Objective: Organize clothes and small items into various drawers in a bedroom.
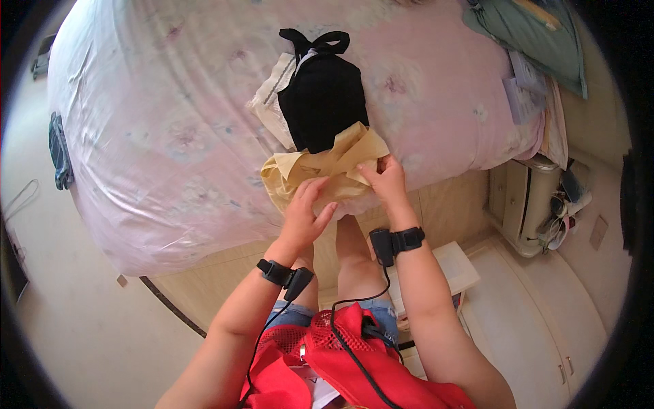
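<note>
A crumpled pale yellow cloth garment (352, 148) lies at the near edge of the bed. My right hand (387, 179) pinches its right side between thumb and fingers. Over the cloth's lower middle is my left hand (306, 212), its fingers apart and its fingertips near the fabric; whether they touch it I cannot tell. Just beyond the yellow cloth, and partly under it, lies a folded black garment (324, 102) with two looped straps at its far end. A white lace-edged cloth (273, 107) sticks out from under the black garment on the left.
The floral pink bedsheet (204, 148) spreads under the garments. A green cloth (531, 41) and clear plastic packs (526, 87) lie at the bed's right side. Dark patterned fabric (60, 151) hangs at the left edge. A bedside cabinet (516, 204) and white drawer unit (454, 266) stand at right.
</note>
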A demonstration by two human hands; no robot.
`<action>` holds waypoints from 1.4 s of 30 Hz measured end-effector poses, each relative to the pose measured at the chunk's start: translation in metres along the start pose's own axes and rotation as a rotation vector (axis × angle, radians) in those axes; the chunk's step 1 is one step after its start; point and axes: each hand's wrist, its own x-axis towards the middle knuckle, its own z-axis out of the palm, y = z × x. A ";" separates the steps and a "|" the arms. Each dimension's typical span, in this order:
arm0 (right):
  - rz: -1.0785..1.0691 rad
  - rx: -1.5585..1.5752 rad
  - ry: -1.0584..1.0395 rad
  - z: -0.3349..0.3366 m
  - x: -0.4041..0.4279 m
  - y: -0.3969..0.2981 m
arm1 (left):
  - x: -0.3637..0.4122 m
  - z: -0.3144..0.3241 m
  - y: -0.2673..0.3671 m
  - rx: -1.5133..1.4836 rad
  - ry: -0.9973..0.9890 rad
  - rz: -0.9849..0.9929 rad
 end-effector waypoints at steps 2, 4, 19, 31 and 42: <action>-0.064 0.016 -0.043 0.007 -0.003 0.001 | 0.000 0.004 -0.015 -0.103 0.006 0.022; -0.209 -0.160 -0.075 0.018 -0.017 -0.013 | -0.001 0.003 -0.021 -0.204 0.016 0.035; -0.267 -0.330 -0.211 0.064 -0.049 -0.023 | -0.018 -0.032 -0.066 -0.628 0.435 -0.441; -0.063 -0.243 -0.349 0.067 -0.044 0.000 | -0.008 -0.028 -0.046 -0.916 0.261 -0.592; -0.191 0.229 -0.075 0.028 -0.065 -0.029 | 0.033 -0.032 0.053 -0.528 -0.119 -0.064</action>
